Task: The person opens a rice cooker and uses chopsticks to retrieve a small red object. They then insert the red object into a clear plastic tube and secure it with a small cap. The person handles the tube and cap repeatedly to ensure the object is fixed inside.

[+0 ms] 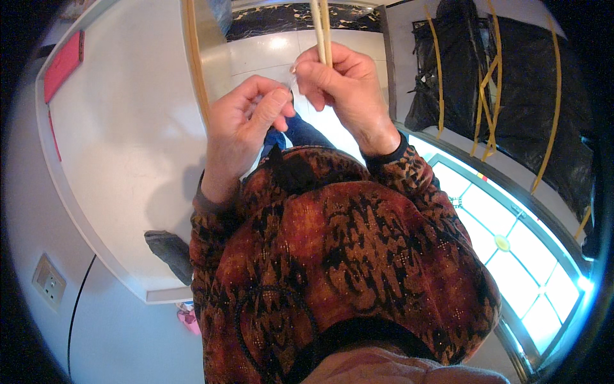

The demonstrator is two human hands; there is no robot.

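Near the top centre, my right hand (343, 81) grips two thin, pale sticks (322, 33) that run up past the picture's edge. Its thumb and index finger also pinch the end of a small, clear wisp of material (291, 81), too fine to identify. My left hand (254, 113), just left of it, has its fingers curled, with the thumb against the index finger at the other end of the wisp. A small gap separates both hands. They are above my lap, over the patterned red and black top (350, 249).
A white tabletop (120, 134) with a raised rim lies left, holding a pink item (64, 66) and a dark cloth item (170, 254). A wall socket (49, 282) is at lower left. Black-wrapped bundles with yellow straps (523, 96) stand right, above a glazed door (508, 249).
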